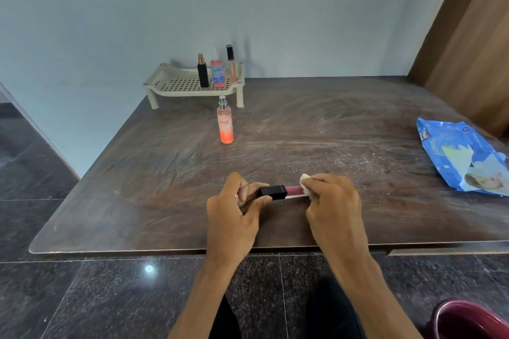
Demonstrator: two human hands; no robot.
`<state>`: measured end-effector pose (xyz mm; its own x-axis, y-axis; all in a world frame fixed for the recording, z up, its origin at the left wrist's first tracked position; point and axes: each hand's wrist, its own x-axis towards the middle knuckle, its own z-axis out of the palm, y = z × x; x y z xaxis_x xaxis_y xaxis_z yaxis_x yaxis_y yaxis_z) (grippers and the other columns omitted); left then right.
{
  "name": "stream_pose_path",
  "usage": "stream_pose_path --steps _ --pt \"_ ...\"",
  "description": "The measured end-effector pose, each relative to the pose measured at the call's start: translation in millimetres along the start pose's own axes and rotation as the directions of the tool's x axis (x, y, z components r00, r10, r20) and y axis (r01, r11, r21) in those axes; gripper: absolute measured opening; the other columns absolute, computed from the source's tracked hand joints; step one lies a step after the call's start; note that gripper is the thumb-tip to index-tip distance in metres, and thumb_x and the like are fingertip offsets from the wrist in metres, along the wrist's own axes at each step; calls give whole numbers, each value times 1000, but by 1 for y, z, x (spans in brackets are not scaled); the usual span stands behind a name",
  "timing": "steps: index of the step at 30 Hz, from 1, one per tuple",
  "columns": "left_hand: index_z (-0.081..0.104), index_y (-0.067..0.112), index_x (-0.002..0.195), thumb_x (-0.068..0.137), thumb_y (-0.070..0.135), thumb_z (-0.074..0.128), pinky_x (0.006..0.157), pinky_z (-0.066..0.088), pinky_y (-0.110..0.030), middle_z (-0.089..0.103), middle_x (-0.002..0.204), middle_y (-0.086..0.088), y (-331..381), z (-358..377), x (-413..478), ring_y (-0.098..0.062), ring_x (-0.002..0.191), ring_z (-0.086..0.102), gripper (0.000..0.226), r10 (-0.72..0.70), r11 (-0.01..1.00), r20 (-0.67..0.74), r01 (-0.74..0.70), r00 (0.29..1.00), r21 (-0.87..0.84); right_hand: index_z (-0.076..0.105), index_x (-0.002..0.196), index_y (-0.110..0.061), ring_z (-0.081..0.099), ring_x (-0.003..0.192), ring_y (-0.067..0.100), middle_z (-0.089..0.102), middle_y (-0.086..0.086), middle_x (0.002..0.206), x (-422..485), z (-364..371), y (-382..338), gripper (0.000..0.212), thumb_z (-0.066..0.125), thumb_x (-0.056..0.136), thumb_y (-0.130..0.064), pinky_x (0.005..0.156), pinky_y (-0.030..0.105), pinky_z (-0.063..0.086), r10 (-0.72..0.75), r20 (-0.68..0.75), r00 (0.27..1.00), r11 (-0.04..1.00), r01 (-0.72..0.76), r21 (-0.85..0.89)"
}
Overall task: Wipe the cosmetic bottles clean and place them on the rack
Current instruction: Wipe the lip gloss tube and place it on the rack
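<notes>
A pink lip gloss tube with a black cap [278, 192] lies level above the near part of the table. My left hand [237, 209] pinches its capped end. My right hand [332, 201] grips a white wipe [306, 184] wrapped round the tube's pink end. An orange spray bottle [226, 124] stands upright on the table in front of the beige rack [176, 84]. On the rack's right side stand a black spray bottle [202, 71], a pink bottle with a blue label [217, 72] and a slim black-capped tube [231, 63].
A blue wet-wipe packet [460, 155] lies at the table's right edge. The dark wooden table [330, 132] is smeared and dusty. A maroon tub [468, 319] sits on the floor at the lower right. A brown wooden panel [473, 36] rises at the right.
</notes>
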<state>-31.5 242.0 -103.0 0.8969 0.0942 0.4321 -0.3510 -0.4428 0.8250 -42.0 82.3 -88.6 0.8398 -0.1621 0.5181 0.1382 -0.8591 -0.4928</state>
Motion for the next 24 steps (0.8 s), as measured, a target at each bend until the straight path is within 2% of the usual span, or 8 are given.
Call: stream_pose_path --steps 4,6,9,12,15,18,20,24 --pt "37 9 68 81 11 82 51 43 -24 48 58 -12 -1 -1 -1 -14 54 48 47 -30 1000 7 30 1000 -2 75 92 -4 58 86 20 70 5 87 -10 15 -29 21 71 77 11 69 25 54 -87 46 995 995 84 55" --pt "37 10 66 82 8 81 47 38 -21 42 53 -2 0 -1 -2 -11 51 41 47 -32 999 -5 32 999 -1 75 90 -5 60 89 20 71 5 91 -12 22 -37 29 72 70 15 72 20 50 -127 79 989 989 120 85" --pt "33 17 64 79 8 82 47 36 -16 36 53 8 2 -1 -1 -9 51 42 52 -40 999 -18 39 999 -17 76 89 -8 59 89 19 71 2 92 -8 21 -30 25 69 76 12 73 24 51 -128 80 989 980 113 166" --pt "32 17 65 78 8 84 51 38 -15 38 55 6 0 0 0 -10 54 49 54 -18 1000 -7 18 1000 -5 76 94 -6 61 84 18 72 4 89 -2 8 -12 24 67 79 10 73 21 51 -63 63 996 986 53 160" --pt "36 11 67 77 8 84 51 39 -9 37 55 8 2 1 0 3 55 53 49 9 1000 -6 -9 1000 10 76 93 -7 63 73 13 72 0 80 6 -2 8 20 69 81 7 68 12 49 34 49 998 992 -40 121" --pt "35 14 68 78 9 85 52 37 -7 34 55 11 2 1 1 3 52 47 51 33 999 -8 -33 999 32 76 83 -4 61 64 18 69 3 71 9 2 16 19 67 78 12 58 32 53 19 30 999 998 -20 52" --pt "34 16 67 78 9 85 52 37 -7 34 56 10 2 1 1 3 51 46 53 43 999 -12 -42 999 26 76 86 -4 60 71 21 69 3 76 5 9 9 23 65 77 15 60 28 50 1 35 999 1000 -1 4" --pt "34 15 65 80 7 83 50 38 -9 37 54 8 2 0 0 -1 51 46 52 19 1000 -11 -19 1000 17 75 96 -5 60 89 22 72 5 94 -5 21 -19 31 70 73 15 70 25 52 -103 42 994 993 101 62"
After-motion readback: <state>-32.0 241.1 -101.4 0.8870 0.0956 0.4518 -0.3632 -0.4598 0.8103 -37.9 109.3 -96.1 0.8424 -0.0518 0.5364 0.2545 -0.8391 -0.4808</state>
